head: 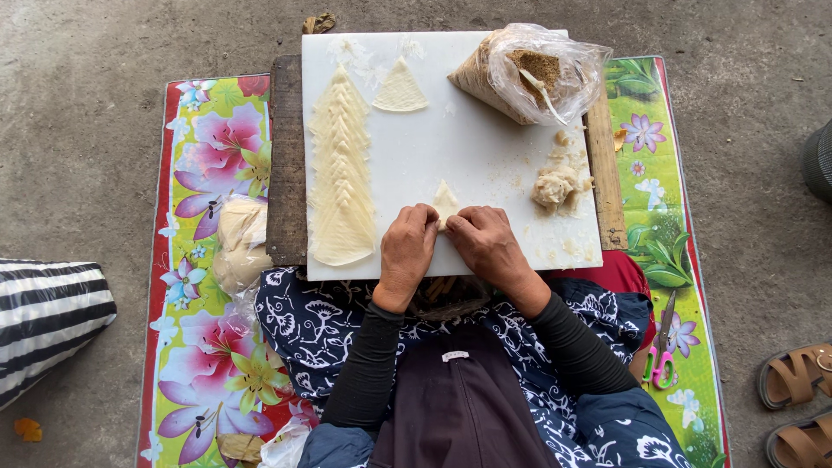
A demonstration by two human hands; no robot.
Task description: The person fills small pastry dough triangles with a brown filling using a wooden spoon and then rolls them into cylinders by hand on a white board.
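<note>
Small pale triangular dough wrapper (445,202), likely thin, soft and tearable, is pinched at its lower edges between left hand (407,251) and right hand (488,245); best held gently by those edges.

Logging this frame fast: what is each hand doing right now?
Left hand: fingers closed, pinching the dough triangle on the white board.
Right hand: fingers closed, pinching the same triangle.
</note>
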